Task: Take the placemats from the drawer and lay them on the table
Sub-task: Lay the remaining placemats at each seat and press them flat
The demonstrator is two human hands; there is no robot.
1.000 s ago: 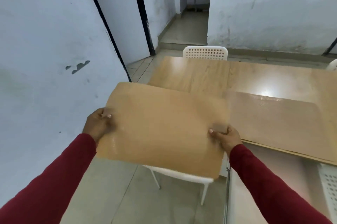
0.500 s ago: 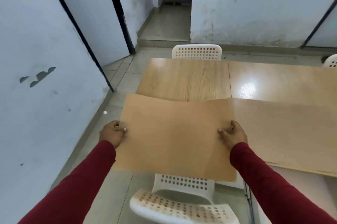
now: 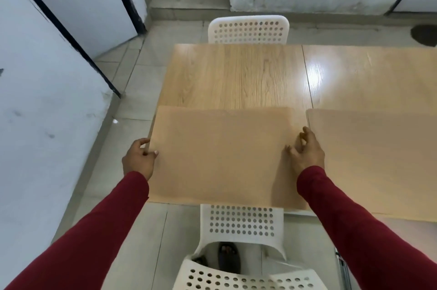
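A tan placemat (image 3: 220,155) lies flat on the near left part of the wooden table (image 3: 236,77). My left hand (image 3: 138,159) grips its left edge, thumb on top. My right hand (image 3: 305,151) hovers at the mat's right edge with fingers spread and loose, holding nothing. A second tan placemat (image 3: 378,159) lies flat just to the right, a narrow gap between the two. No drawer is in view.
A white perforated chair (image 3: 241,242) stands tucked in right below me, and another white chair (image 3: 248,29) stands at the table's far side. A pale wall (image 3: 47,100) runs close on the left, tiled floor between it and the table.
The placemat went from held in the air over the chair down onto the table beside the other mat. My right hand has let go of its edge.
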